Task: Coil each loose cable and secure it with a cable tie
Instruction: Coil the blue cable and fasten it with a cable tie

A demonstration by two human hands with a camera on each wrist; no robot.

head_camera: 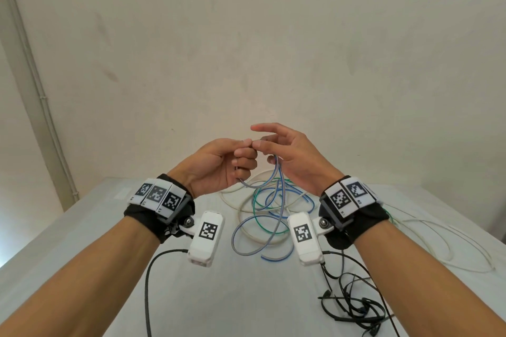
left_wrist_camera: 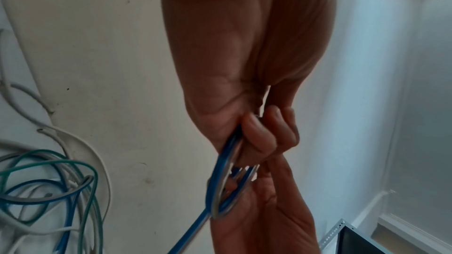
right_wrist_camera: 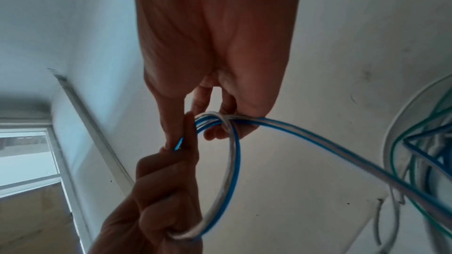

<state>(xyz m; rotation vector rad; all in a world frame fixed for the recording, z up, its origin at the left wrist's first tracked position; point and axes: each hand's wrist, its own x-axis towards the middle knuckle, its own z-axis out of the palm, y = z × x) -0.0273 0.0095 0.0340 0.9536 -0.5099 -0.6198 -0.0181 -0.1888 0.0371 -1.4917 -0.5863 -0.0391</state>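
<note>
Both hands, left [head_camera: 219,164] and right [head_camera: 290,156], pinch a smooth, flat blue-and-white cable [right_wrist_camera: 232,161] loop.

The blue-and-white cable [right_wrist_camera: 234,159] vanishes inside the left hand [right_wrist_camera: 156,196], so its end can't be seen. Near the bench's near right corner, the black cable ties [head_camera: 353,306] are a tangle, impossible to count, and partly cut off by the picture's bottom edge.
</note>
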